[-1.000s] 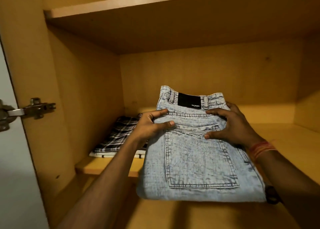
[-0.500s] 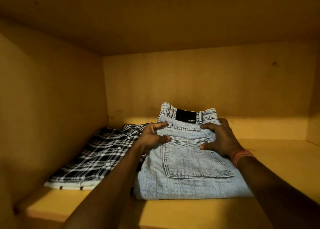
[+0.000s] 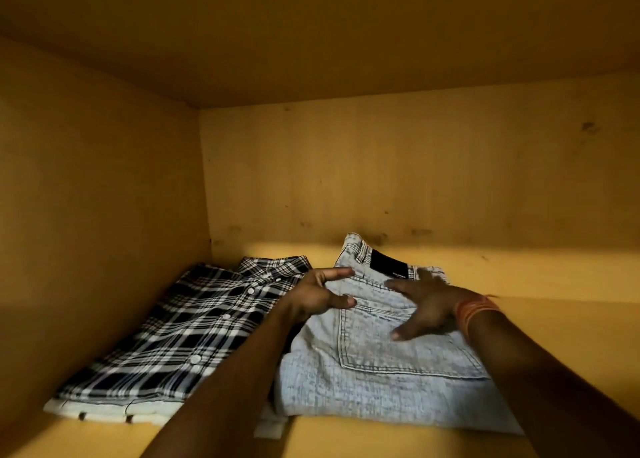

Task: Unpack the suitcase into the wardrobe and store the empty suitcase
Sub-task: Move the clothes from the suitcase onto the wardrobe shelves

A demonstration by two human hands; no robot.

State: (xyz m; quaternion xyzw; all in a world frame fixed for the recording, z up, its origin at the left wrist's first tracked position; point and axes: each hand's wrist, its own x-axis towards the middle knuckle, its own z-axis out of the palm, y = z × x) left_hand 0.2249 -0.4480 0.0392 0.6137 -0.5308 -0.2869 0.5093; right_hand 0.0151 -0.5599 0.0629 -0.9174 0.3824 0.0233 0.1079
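1. Both hands are spread and hold nothing. I see the left hand point(image 3: 317, 294) by the waistband and the right hand point(image 3: 424, 307) over the back pocket. The blur hides whether they touch the cloth.
2. The folded pale-blue denim jeans point(image 3: 381, 371) lie on the yellow wooden wardrobe shelf point(image 3: 554, 319), with the waistband toward its back edge and the folded end near its front edge.
3. I judge the main risk is at the front edge. A forearm dragging outward could pull the jeans over it.
4. The folded black-and-white checked shirt point(image 3: 180, 329) lies just beside the jeans, along the left edge. My left arm passes between them and could open the shirt's fold.
5. A white cloth strip point(image 3: 273, 426) sticks out under the jeans near the front edge. I think it may slide and make the pile uneven.
6. The suitcase is not in view.
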